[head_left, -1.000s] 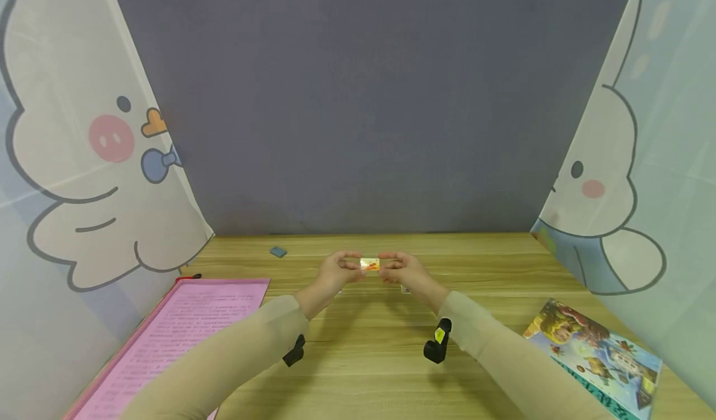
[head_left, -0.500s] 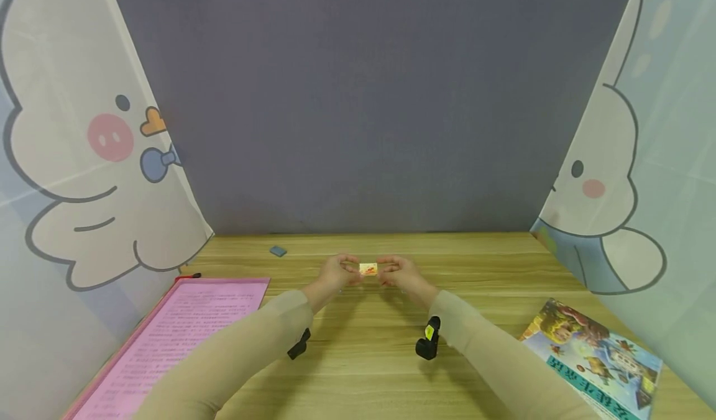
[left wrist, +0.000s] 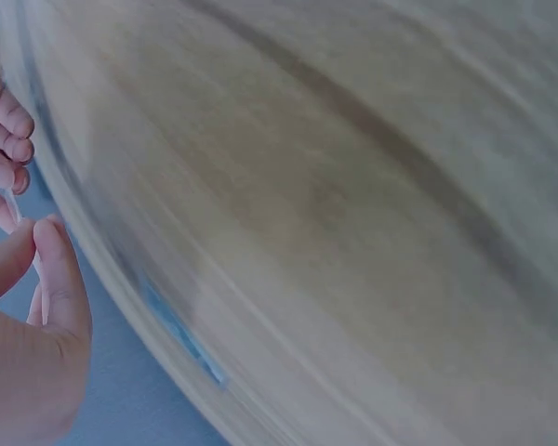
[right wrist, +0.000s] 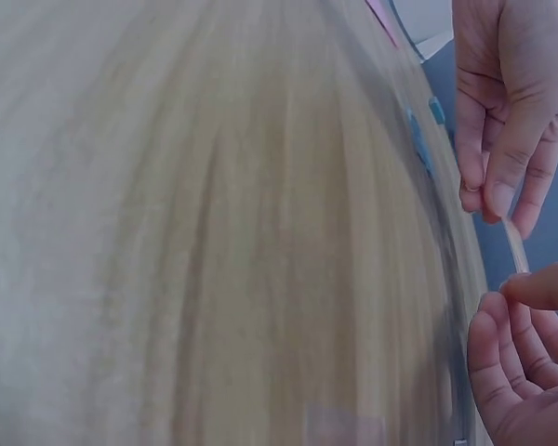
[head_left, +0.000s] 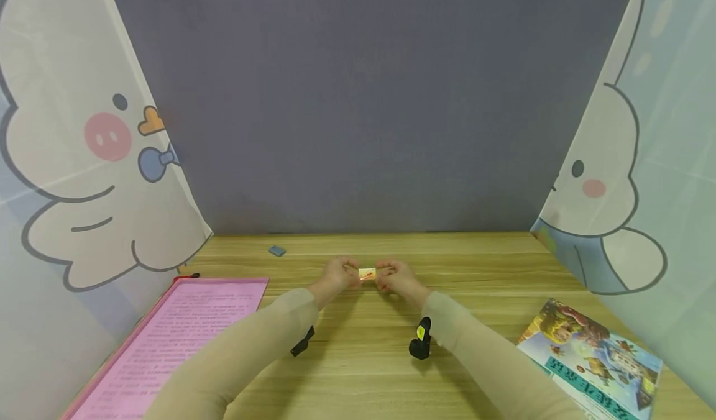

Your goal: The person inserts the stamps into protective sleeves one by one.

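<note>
A small card (head_left: 367,274) with a yellow, orange and red picture is stretched between both hands above the wooden table. My left hand (head_left: 335,275) pinches its left end between thumb and fingers, while my right hand (head_left: 396,277) pinches the right end. From the left wrist view, the card (left wrist: 44,279) shows nearly edge-on as a thin pale strip, the left hand (left wrist: 42,344) nearest the camera. The right wrist view likewise shows the card (right wrist: 515,246) edge-on, with the thumb and fingers of the right hand (right wrist: 530,362) at its lower end. Fingers cover both ends.
A small blue-grey block (head_left: 276,251) lies near the back left of the table (head_left: 358,364). On the left is a pink sheet folder (head_left: 196,339) with printed text. An illustrated book (head_left: 598,358) rests at the right. A dark panel (head_left: 369,109) closes off the back.
Both hands have moved slightly lower in the head view with the card, and the wrists have come a little closer together. The card stays pinched at both ends.
</note>
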The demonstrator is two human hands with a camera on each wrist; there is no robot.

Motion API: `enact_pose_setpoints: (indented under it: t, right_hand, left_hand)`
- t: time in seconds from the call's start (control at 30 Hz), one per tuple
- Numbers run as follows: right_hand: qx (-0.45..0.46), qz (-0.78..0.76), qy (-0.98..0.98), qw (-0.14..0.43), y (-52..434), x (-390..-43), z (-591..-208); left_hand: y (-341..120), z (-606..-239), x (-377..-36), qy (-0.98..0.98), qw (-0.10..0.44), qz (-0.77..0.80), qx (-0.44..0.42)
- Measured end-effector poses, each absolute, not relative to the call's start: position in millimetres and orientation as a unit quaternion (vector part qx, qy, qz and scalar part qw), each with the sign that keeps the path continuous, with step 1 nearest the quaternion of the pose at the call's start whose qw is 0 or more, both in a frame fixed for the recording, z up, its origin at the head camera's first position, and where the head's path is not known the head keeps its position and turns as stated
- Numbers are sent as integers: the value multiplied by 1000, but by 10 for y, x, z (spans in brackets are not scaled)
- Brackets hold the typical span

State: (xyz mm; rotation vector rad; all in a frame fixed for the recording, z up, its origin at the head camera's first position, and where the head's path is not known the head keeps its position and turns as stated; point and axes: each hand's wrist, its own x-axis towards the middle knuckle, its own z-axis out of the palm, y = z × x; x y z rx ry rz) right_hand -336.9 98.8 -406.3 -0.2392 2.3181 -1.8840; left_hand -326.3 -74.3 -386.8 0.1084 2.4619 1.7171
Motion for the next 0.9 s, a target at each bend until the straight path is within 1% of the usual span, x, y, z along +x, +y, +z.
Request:
enact_pose_setpoints:
  t: [0.27,0.33,0.5,0.6,0.9]
  right_hand:
    - [-84,-597,795,69,956,-3355,-4108]
    - [-83,-591,799,73,945,-3292,-4040]
    - [-78,-576,810,79,954,-3299,-4048]
    - [-75,-571,814,76,963,-3375,-4143]
    - [-95,-552,827,56,985,-3339,-4147]
  left_hand:
    - [-730,-3968,-3278,841,63,537,18]
    - [-726,-3987,-3288,849,59,524,18]
    - [-709,-3999,-3285,851,63,521,14]
    - [-690,-4007,-3286,844,65,532,14]
    - [-653,-4035,-3314,857,60,512,22]
